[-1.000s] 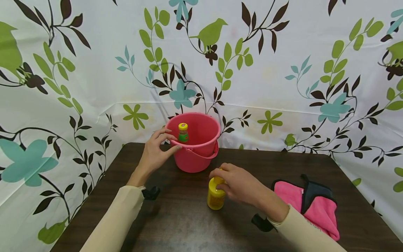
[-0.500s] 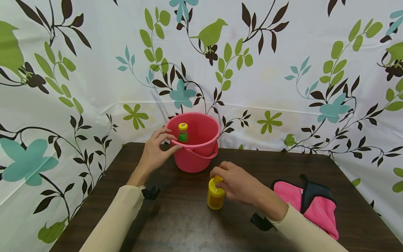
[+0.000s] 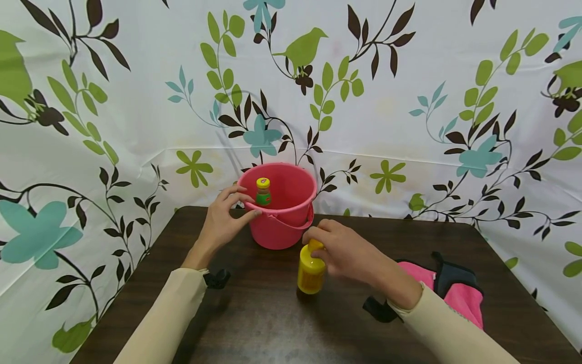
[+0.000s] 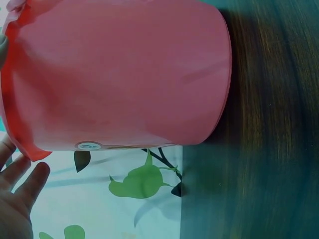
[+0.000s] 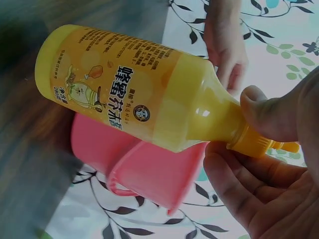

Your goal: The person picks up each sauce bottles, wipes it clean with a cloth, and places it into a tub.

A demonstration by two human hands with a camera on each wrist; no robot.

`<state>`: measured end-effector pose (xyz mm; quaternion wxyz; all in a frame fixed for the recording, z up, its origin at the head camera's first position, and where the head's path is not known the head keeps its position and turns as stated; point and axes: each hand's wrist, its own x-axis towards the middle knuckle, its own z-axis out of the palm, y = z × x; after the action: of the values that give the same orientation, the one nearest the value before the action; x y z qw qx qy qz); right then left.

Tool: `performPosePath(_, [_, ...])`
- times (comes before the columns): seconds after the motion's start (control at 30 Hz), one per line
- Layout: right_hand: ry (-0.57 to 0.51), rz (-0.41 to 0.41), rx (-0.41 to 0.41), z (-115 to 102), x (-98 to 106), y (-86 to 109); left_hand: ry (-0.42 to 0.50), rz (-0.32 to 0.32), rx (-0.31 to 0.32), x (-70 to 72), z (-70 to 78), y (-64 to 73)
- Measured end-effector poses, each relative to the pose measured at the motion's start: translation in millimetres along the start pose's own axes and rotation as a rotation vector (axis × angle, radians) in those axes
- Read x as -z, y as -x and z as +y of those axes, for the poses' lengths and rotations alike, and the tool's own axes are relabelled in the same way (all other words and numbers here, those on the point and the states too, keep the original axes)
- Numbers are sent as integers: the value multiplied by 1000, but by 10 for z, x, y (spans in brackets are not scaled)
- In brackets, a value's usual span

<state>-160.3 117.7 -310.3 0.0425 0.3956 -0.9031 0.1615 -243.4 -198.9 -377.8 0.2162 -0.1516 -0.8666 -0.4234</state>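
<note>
A pink bucket (image 3: 278, 232) stands near the back of the table. My left hand (image 3: 223, 217) holds its rim at the left, thumb toward the front and the other fingers along the far-left edge; the left wrist view shows several fingers (image 4: 25, 181) by the rim. Inside the bucket is a small jar (image 3: 263, 192) with a yellow lid and green label; its base is hidden. My right hand (image 3: 347, 250) pinches a yellow squeeze bottle (image 3: 311, 273) by its cap and neck, just above the table. A printed label (image 5: 117, 82) shows in the right wrist view.
A pink and dark-grey folded cloth item (image 3: 459, 288) lies on the right of the dark wooden table (image 3: 273, 333), partly behind my right forearm. A white patterned curtain (image 3: 382, 111) hangs behind the table and along its left side.
My right hand has lifted the yellow squeeze bottle slightly off the table. The left hand stays at the bucket's rim, and the bucket has not visibly moved.
</note>
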Motion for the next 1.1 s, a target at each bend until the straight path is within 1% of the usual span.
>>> performPosePath(0.2, [2,36,18,-49,221,-52,-4,1,6,5,10,0])
performPosePath(0.37, [24,68,52,-87,385,-114,-5,-4,11,10,6,-6])
performPosePath(0.57, [28,111,56,-109,524,-182,-15,-5,1,18,-1,-11])
performPosePath(0.73, [67,149,58,-125,626,-227,-12,-5,-8,17,3,-9])
performPosePath(0.9, [94,143,12,-178,754,-287,-11,-7,0,11,5,-9])
performPosePath(1.0, [93,137,-17,-203,832,-324,-10,-7,3,7,4,-9])
performPosePath(1.1, [85,137,-28,-200,893,-351,-9,-7,3,1,6,-8])
